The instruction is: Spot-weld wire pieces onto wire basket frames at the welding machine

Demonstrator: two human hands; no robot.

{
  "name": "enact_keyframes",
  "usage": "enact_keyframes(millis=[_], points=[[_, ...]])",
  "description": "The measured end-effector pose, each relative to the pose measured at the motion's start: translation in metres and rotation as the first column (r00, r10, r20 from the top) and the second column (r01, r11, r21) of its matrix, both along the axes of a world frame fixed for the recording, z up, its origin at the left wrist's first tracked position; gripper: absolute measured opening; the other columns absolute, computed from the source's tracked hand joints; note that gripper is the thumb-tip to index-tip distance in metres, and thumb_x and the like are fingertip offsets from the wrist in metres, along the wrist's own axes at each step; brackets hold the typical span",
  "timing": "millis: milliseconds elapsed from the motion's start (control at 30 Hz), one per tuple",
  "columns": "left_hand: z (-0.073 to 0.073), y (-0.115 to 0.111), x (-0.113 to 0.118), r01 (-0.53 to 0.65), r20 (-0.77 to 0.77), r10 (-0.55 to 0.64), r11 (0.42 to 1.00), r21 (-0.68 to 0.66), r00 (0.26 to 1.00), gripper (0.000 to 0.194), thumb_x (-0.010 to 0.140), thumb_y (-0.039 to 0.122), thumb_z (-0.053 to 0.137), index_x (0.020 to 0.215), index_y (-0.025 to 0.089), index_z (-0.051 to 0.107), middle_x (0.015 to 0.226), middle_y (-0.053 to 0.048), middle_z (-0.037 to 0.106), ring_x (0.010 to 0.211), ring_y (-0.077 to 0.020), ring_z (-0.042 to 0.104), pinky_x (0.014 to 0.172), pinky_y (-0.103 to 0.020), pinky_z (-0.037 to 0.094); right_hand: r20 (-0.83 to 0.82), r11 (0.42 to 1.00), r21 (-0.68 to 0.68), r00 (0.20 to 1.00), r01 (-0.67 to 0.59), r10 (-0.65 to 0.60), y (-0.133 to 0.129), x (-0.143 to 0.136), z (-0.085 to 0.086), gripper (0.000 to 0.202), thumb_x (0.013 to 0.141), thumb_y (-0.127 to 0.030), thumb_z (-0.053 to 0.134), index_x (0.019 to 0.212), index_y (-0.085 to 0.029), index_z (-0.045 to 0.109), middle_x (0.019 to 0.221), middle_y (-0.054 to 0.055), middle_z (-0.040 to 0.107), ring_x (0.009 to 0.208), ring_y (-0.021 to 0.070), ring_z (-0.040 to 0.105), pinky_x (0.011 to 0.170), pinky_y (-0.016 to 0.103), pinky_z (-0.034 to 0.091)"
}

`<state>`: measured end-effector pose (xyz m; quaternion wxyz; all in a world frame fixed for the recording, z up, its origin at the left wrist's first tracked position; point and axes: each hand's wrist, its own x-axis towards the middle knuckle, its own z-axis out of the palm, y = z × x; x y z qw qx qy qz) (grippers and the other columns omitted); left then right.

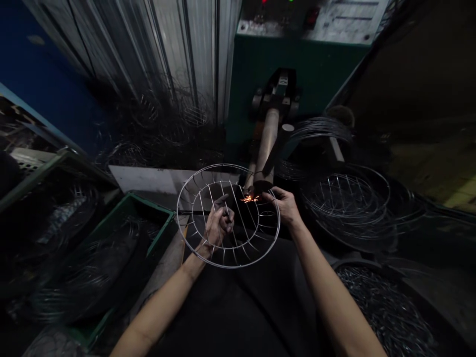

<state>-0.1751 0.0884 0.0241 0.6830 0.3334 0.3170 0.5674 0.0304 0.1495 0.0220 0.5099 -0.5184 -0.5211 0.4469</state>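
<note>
Dimly, both hands' grip, left hand (219, 225) and right hand (284, 206), clenched round wire guard (193, 245).

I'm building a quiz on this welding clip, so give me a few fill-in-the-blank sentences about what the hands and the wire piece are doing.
1. Both hands hold a round wire ____ in front of the machine.
2. Orange ____ glow where the grille meets the electrode arm.
3. The left hand grips the grille's spokes; the right hand grips its ____.
4. The crate at the left is ____ in colour.

Missing words: grille; sparks; rim; green
</note>
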Motion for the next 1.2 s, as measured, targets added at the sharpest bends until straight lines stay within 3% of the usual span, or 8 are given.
enact_keyframes(millis=[67,167,333,400,500,700,933,1200], points=[[-0.007,0.002,-0.002,0.024,0.028,-0.024,1.0,-0.012,0.999,0.027,0.083,0.039,0.049,0.102,0.019,0.052,0.069,0.002,0.051,0.045,-0.0051,0.041,0.042,-0.017,0.032,0.001,1.0,-0.016,1.0,0.001,-0.001,-0.003,0.003,-0.001,0.029,0.064,-0.043,0.072,0.08,-0.018,0.069,0.072,0.001,0.066,0.064,0.0136,0.058,0.06,0.026,0.045],[-0.012,0.009,-0.007,0.121,0.087,-0.113,0.988,-0.092,0.99,0.032,0.083,0.049,0.047,0.084,0.017,0.053,0.067,0.001,0.051,0.044,-0.0056,0.041,0.043,-0.019,0.036,0.01,1.0,-0.014,1.0,0.019,-0.019,-0.014,0.008,-0.001,0.032,0.064,-0.043,0.072,0.086,-0.02,0.069,0.08,0.002,0.068,0.072,0.0151,0.061,0.066,0.027,0.047],[0.002,0.031,-0.018,0.33,0.057,-0.325,0.935,-0.133,0.944,0.035,0.08,0.048,0.051,0.091,0.015,0.054,0.059,0.0,0.055,0.041,-0.0061,0.042,0.041,-0.017,0.033,0.028,0.999,0.001,0.998,0.051,-0.051,-0.033,0.017,-0.006,0.03,0.066,-0.041,0.072,0.089,-0.022,0.068,0.087,0.002,0.069,0.081,0.0167,0.062,0.077,0.03,0.048],[0.009,0.036,-0.018,0.305,-0.007,-0.308,0.944,-0.127,0.951,0.031,0.08,0.043,0.053,0.09,0.014,0.053,0.057,0.0,0.056,0.04,-0.0056,0.043,0.038,-0.015,0.029,0.03,0.998,-0.003,0.998,0.057,-0.057,-0.039,0.019,-0.012,0.031,0.067,-0.041,0.072,0.09,-0.022,0.068,0.088,0.002,0.069,0.081,0.0172,0.063,0.077,0.031,0.049],[0.015,0.032,-0.012,0.182,-0.077,-0.189,0.979,-0.09,0.979,0.026,0.081,0.041,0.05,0.088,0.016,0.048,0.053,0.003,0.054,0.035,-0.0043,0.038,0.035,-0.014,0.025,0.032,0.998,0.003,0.998,0.058,-0.058,-0.048,0.02,-0.016,0.035,0.066,-0.043,0.071,0.094,-0.021,0.067,0.087,0.004,0.069,0.08,0.0183,0.063,0.074,0.032,0.05],[0.016,0.016,0.001,0.022,-0.103,-0.023,1.0,-0.007,0.994,0.026,0.079,0.044,0.048,0.08,0.02,0.038,0.049,0.006,0.053,0.031,-0.0046,0.035,0.032,-0.013,0.024,0.043,0.996,0.032,0.995,0.084,-0.086,-0.049,0.017,-0.013,0.033,0.065,-0.043,0.072,0.09,-0.021,0.066,0.084,0.003,0.068,0.078,0.0173,0.062,0.074,0.032,0.049],[0.01,0.019,0.005,-0.048,-0.078,0.05,0.999,0.02,0.996,0.026,0.08,0.044,0.049,0.081,0.02,0.037,0.052,0.005,0.055,0.033,-0.0052,0.039,0.034,-0.014,0.028,0.061,0.997,0.038,0.995,0.071,-0.073,-0.015,0.011,-0.003,0.028,0.065,-0.043,0.071,0.078,-0.019,0.067,0.075,0.0,0.065,0.071,0.0142,0.057,0.07,0.029,0.045],[0.004,0.019,0.006,-0.058,-0.039,0.06,0.997,0.054,0.997,0.024,0.083,0.042,0.048,0.083,0.02,0.038,0.056,0.005,0.056,0.036,-0.0052,0.042,0.037,-0.015,0.032,-0.002,0.999,0.014,1.0,0.031,-0.031,-0.003,0.006,0.001,0.028,0.063,-0.043,0.073,0.075,-0.019,0.067,0.07,0.0,0.065,0.065,0.0132,0.057,0.064,0.027,0.045]])
